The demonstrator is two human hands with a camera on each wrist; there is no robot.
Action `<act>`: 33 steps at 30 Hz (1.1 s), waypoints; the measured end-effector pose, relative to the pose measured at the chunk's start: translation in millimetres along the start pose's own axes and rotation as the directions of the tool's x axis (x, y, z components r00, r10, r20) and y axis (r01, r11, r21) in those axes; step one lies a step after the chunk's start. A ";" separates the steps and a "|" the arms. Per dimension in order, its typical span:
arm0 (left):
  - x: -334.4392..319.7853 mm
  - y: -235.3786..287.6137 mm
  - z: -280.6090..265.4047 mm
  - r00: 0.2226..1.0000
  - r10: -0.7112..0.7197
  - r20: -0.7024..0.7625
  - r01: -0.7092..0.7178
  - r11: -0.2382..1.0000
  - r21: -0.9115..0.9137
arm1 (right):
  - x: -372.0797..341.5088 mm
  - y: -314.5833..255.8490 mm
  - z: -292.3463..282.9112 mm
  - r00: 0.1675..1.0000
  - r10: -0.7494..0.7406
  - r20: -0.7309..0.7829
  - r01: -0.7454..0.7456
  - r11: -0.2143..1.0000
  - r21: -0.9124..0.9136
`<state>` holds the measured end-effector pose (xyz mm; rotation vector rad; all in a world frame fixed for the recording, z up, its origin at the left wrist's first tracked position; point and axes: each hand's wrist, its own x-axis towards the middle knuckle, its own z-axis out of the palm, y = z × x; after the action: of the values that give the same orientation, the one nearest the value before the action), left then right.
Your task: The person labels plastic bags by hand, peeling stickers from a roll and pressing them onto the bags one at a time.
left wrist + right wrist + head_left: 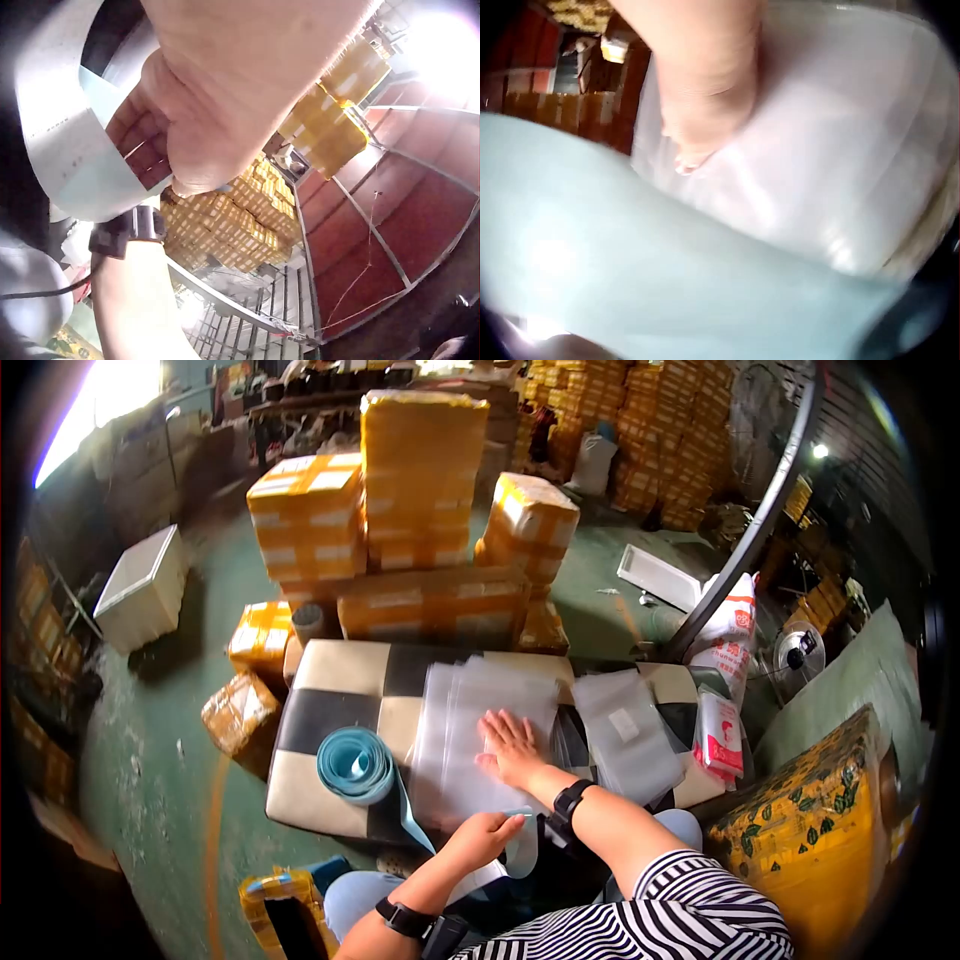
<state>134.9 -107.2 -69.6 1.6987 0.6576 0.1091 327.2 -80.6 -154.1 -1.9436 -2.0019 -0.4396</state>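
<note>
My right hand (pixel 512 750) lies flat, fingers spread, on a stack of clear plastic bags (pixel 450 710) upon a checkered padded bench (pixel 320 670). Below it in the head view, my left hand (pixel 483 838) pinches the end part of a pale blue strip (pixel 412 822). This strip runs from a blue roll (pixel 356 765) standing on the bench to the left. A loop of the strip (pixel 64 146) hangs around the curled fingers in the left wrist view. In the right wrist view the strip (pixel 645 247) passes in front of the bags (pixel 832 127).
A second pile of clear bags (pixel 610 710) lies right of the first, beside a red-and-white packet (pixel 718 735). Taped cartons (pixel 425 480) stack up behind the bench. A slanted metal pole (pixel 750 545) rises at right, near a yellow taped box (pixel 815 825). A white foam bin (pixel 143 588) stands left.
</note>
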 end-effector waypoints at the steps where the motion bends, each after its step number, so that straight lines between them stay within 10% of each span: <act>1: 0.3 0.3 -1.7 1.000 -0.008 -0.006 0.008 1.000 0.025 | -0.9 -2.7 -3.6 1.000 0.003 -0.003 -0.003 1.000 -0.008; 5: -4.6 -2.5 -12.3 0.994 -0.008 -0.113 0.004 0.999 -0.039 | 6.9 20.5 -25.8 0.986 0.133 0.102 -0.145 0.981 0.126; 10: 4.3 -18.3 -24.4 0.961 -0.052 -0.270 -0.064 0.913 -0.404 | -12.9 18.0 -91.8 0.574 0.704 0.418 -0.723 0.675 -0.143; 23: 4.8 -22.0 -36.7 0.899 -0.045 -0.436 -0.259 0.748 -0.611 | -46.2 52.0 -24.7 0.530 0.763 0.369 -0.843 0.429 0.324; 27: 0.4 -10.4 -34.9 0.902 -0.043 -0.431 -0.227 0.801 -0.554 | -28.0 13.0 -53.0 0.625 0.739 0.252 -0.751 0.657 -0.063; 33: -1.3 -29.7 -56.9 0.835 0.007 -0.550 -0.370 0.747 -0.553 | -42.0 55.2 -25.4 0.498 0.795 0.346 -0.867 0.464 0.183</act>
<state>99.2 -55.4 -82.8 1.0371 0.7198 0.8860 383.8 -127.8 -149.2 -2.4748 -0.8286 0.3748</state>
